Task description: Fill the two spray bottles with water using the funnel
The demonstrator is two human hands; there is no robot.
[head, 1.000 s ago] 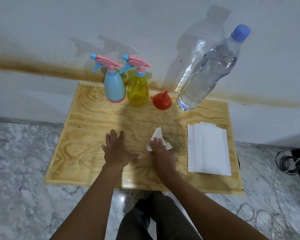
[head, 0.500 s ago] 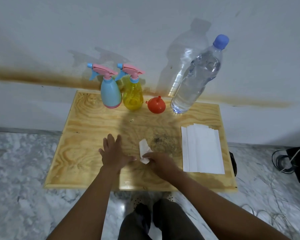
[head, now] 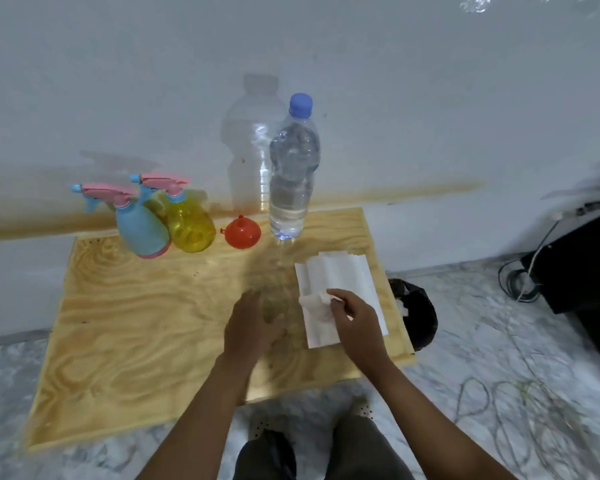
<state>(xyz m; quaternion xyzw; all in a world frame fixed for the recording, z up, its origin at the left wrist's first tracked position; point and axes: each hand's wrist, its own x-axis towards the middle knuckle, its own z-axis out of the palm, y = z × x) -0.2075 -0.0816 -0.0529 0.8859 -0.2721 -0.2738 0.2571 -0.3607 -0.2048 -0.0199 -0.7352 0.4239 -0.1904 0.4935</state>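
A blue spray bottle (head: 140, 231) and a yellow spray bottle (head: 190, 226), both with pink triggers, stand at the back left of the wooden table (head: 125, 323). An orange funnel (head: 242, 233) lies mouth down beside them. A large clear water bottle (head: 291, 178) with a blue cap stands upright to its right. My left hand (head: 252, 329) rests flat on the table near the middle. My right hand (head: 355, 318) pinches a crumpled white tissue (head: 317, 301) over the stack of white paper napkins (head: 343, 282).
A black bin (head: 416, 311) with white scraps inside sits on the marble floor just past the table's right edge. A black box (head: 582, 271) and cables (head: 520, 396) lie further right. The white wall stands right behind the table.
My right hand has carried the tissue from the table's middle rightward to above the napkin stack. My left hand stays flat on the table. The view has swung right, bringing the bin into sight.
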